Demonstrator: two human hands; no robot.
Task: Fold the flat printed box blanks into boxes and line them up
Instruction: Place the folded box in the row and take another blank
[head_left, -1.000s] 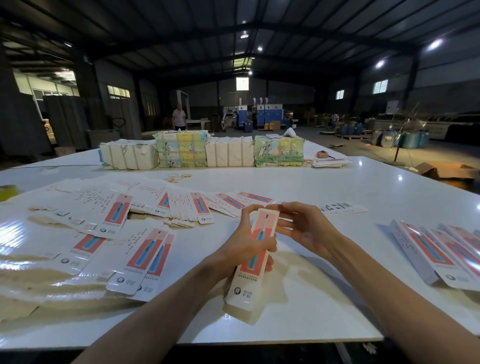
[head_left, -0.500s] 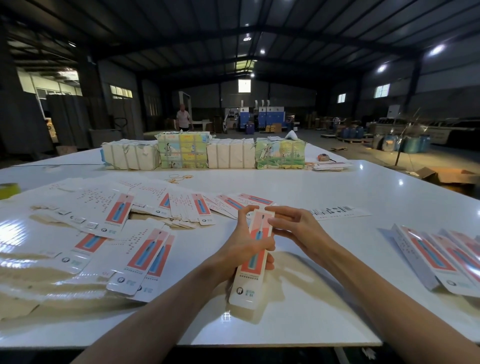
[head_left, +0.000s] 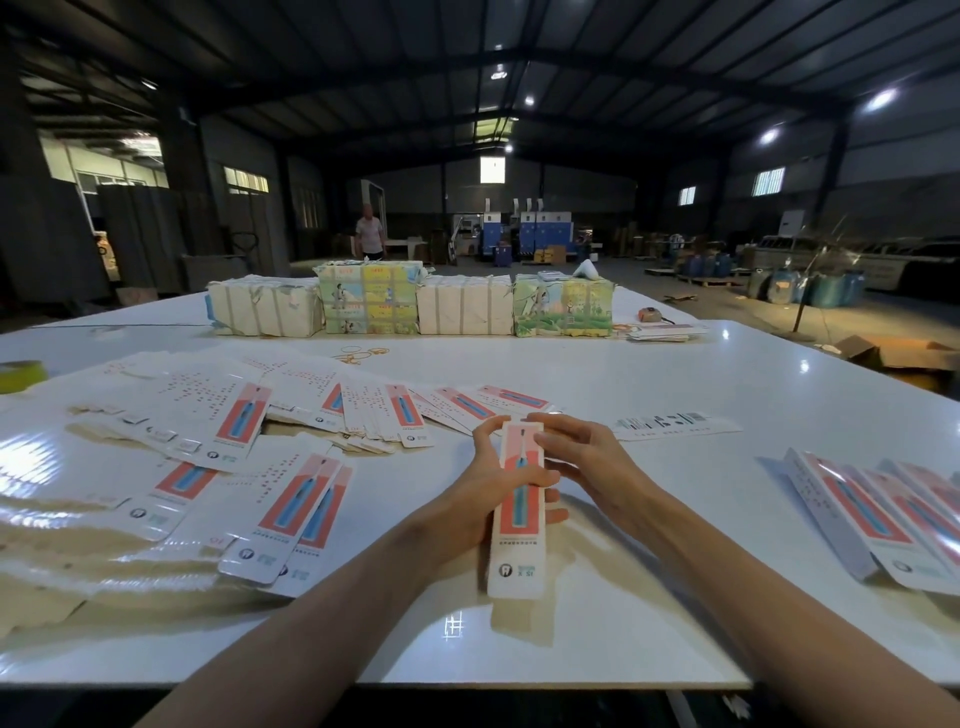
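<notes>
toothbrush box (head_left: 521, 551) is held just above the white table (head_left: 597, 654). its middle is gripped by the left hand (head_left: 470, 499) and its top is pinched by the right hand (head_left: 592, 462). the top flap should be tucked in straight and gently.

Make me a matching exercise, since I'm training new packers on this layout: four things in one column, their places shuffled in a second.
Things
1. box in hand
2. flat blanks
3. folded boxes
4. wrapped bundles

Places
A. in a row along the far side of the table
B. spread loosely over the table's left part
C. at the middle, held by the left hand and right hand
D. lined up side by side at the right

Pairs: 1-C, 2-B, 3-D, 4-A
</notes>
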